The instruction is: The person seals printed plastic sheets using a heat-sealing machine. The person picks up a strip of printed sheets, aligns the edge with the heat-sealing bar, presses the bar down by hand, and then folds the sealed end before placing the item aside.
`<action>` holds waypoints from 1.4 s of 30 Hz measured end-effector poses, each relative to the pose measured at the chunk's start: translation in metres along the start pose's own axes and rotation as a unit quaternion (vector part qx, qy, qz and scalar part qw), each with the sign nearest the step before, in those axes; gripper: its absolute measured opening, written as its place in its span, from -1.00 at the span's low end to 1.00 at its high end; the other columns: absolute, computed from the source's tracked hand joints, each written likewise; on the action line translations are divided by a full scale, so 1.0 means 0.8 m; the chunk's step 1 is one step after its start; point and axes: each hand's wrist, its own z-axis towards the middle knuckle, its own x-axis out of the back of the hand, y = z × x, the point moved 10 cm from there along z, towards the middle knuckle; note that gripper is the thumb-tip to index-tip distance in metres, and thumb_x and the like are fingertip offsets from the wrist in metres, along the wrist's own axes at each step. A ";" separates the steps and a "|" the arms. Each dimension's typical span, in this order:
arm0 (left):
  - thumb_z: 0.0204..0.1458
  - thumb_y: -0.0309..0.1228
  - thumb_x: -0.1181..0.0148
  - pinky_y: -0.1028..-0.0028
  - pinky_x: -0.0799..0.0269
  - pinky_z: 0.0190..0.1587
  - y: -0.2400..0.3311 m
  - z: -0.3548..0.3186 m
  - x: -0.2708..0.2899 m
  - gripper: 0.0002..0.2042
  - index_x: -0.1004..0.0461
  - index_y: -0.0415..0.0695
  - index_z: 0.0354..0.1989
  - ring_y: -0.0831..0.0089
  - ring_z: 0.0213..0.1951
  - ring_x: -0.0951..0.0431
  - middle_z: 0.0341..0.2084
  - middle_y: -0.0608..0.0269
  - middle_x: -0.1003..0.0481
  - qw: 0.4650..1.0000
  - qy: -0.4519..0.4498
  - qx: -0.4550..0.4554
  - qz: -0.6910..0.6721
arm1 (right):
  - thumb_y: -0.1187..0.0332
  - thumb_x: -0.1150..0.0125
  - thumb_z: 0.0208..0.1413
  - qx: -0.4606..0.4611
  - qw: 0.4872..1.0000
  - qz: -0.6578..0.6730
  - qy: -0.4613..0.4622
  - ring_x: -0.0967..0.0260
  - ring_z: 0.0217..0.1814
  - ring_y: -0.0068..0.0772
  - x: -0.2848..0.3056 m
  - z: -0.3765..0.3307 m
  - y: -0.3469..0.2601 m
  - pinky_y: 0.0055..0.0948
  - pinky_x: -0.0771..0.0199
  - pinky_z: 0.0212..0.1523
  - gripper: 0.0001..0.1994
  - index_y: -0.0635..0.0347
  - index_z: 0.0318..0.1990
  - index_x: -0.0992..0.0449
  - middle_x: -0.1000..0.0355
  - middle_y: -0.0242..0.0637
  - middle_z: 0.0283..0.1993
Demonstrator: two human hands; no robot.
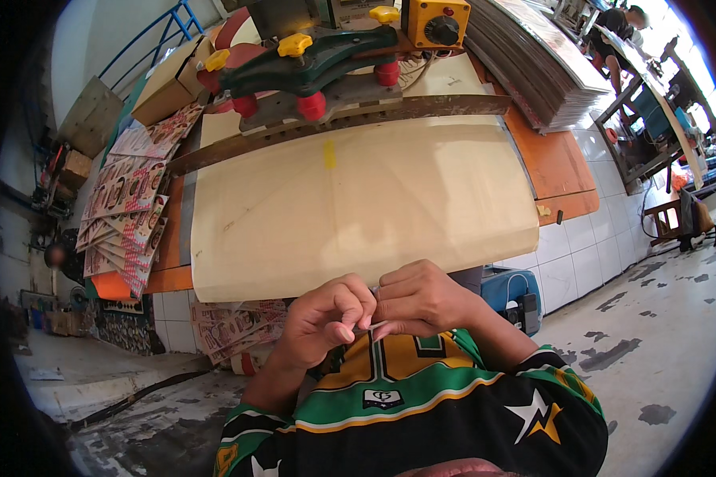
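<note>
My left hand (332, 316) and my right hand (423, 300) meet in front of my chest, just off the near edge of the table. The fingers of both are closed and pressed together. A small, thin, pale piece (369, 327) shows between the fingertips; its kind is too small to make out. Beyond my hands lies a large cream sheet (374, 199) covering the middle of the work surface, with a short yellow strip (329, 154) near its far side. Neither hand touches the sheet.
A long metal bar (445, 106) crosses behind the sheet, under a dark green machine head (318, 60) with yellow knobs. A yellow control box (437, 24) stands behind. Printed card sheets (127, 187) pile up at left, stacked boards (533, 63) at far right. A person (612, 40) works beyond.
</note>
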 end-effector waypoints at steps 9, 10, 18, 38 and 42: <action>0.27 -0.15 -0.27 0.47 -0.25 -0.33 0.009 -0.009 0.025 -0.63 -0.28 -0.07 -0.44 0.49 -0.43 -0.32 -0.54 0.32 -0.36 0.985 0.082 -0.068 -0.136 | 0.20 -0.40 0.14 -0.008 1.000 0.011 0.026 -0.41 -0.41 -0.14 0.009 0.000 0.001 -0.19 -0.38 -0.42 -0.76 0.15 -0.37 -0.53 -0.40 -0.31 -0.46; 0.26 -0.16 -0.29 0.47 -0.25 -0.35 0.012 -0.010 0.038 -0.62 -0.26 -0.06 -0.45 0.48 -0.45 -0.31 -0.57 0.33 -0.34 0.978 0.112 -0.072 -0.159 | 0.21 -0.39 0.14 -0.018 0.998 0.024 0.050 -0.41 -0.41 -0.13 0.020 -0.008 0.007 -0.19 -0.38 -0.41 -0.76 0.16 -0.37 -0.53 -0.40 -0.29 -0.46; 0.16 -0.17 -0.41 0.48 -0.27 -0.48 0.056 -0.011 0.056 -0.58 -0.25 -0.09 -0.44 0.44 -0.51 -0.35 -0.63 0.33 -0.31 0.981 0.165 -0.084 -0.065 | 0.08 -0.29 0.25 -0.024 0.996 -0.011 0.090 -0.30 -0.61 -0.29 0.083 -0.031 0.006 -0.32 -0.19 -0.57 -0.62 0.25 -0.38 -0.65 -0.41 -0.31 -0.59; 0.43 -0.36 0.00 0.57 -0.03 -0.62 0.334 -0.546 0.591 -0.72 -0.21 -0.17 -0.38 0.57 -0.58 -0.08 -0.54 0.32 -0.17 0.825 0.410 -0.346 -0.178 | 0.08 0.02 0.50 -0.239 0.772 -0.042 0.588 -0.40 -0.18 -0.68 0.436 -0.397 0.068 -0.55 -0.43 -0.13 -0.63 0.21 -0.06 -0.55 -0.50 -0.46 -0.18; 0.43 -0.34 -0.01 0.56 -0.03 -0.63 0.318 -0.574 0.624 -0.70 -0.23 -0.16 -0.40 0.54 -0.59 -0.12 -0.55 0.32 -0.21 0.781 0.490 -0.321 -0.216 | 0.13 -0.02 0.49 -0.155 0.818 0.065 0.550 -0.48 -0.07 -0.56 0.462 -0.423 0.081 -0.45 -0.49 -0.02 -0.69 0.18 0.06 -0.51 -0.52 -0.36 -0.08</action>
